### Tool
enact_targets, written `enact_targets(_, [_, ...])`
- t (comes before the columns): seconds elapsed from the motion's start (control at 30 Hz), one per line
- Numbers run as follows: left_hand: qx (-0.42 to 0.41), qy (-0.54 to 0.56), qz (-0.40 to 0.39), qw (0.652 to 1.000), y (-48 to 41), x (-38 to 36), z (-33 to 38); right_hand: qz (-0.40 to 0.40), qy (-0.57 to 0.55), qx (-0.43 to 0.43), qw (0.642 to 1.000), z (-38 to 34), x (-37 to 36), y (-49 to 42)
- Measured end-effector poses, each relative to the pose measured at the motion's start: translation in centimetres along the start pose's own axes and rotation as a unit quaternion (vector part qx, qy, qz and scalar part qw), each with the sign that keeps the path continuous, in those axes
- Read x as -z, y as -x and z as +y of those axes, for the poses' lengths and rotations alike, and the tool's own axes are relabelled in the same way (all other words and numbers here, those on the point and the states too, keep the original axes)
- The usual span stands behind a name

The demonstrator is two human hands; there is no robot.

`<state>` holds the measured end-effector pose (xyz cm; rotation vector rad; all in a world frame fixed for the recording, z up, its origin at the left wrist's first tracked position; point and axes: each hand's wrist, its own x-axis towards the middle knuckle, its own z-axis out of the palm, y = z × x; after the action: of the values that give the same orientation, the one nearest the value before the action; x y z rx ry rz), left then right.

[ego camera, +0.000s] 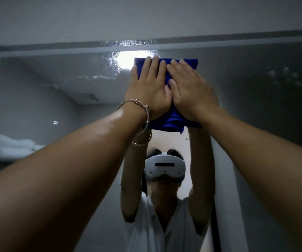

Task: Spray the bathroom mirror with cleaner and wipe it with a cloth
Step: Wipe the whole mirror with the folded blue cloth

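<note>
Blue cloth [174, 120] sat just under the mirror [255, 91]'s top edge, left hand [146, 88] and right hand [190, 91] pressing it flat-fingered, unclenched.

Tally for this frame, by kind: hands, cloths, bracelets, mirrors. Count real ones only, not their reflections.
Hands: 2 (left hand, right hand, both flat on the cloth)
Blue cloth: 1
Bracelet: 1, on the left wrist
Mirror: 1
Total: 5
</note>
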<state>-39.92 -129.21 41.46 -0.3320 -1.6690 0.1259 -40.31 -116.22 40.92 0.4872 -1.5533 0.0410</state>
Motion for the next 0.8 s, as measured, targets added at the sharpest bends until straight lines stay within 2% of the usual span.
enact_targets(0.4, [-0.050,0.013,0.014,0.999,1.8,-1.7,10.2,-0.002,0.005,-0.066,0.998,6.7,3.2,7.9])
enact_targets(0.8, [-0.061,0.053,0.012,0.997,11.1,-3.3,15.5,-0.025,0.020,-0.090,0.995,6.2,4.1,18.5])
